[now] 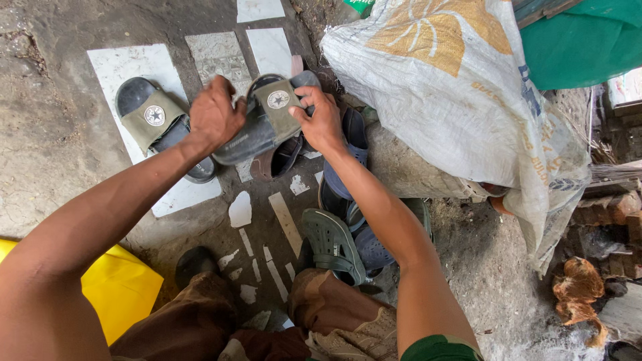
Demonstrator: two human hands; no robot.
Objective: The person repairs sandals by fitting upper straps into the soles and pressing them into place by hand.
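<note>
A dark slide sandal [264, 120] with an olive strap and a round star badge is held up in front of me. My left hand [214, 115] grips its lower end, and my right hand [322, 120] pinches the strap side and upper end. Its matching sandal [155, 124] lies flat on a white tile [124, 67] to the left, untouched. Beneath the held sandal a brown sandal [281, 160] rests on the ground.
A pile of dark blue and green sandals [341, 234] lies by my right forearm. A large white woven sack [455, 93] leans at the right. A yellow sheet [120, 287] sits at lower left. My knees in brown trousers [267, 327] fill the bottom.
</note>
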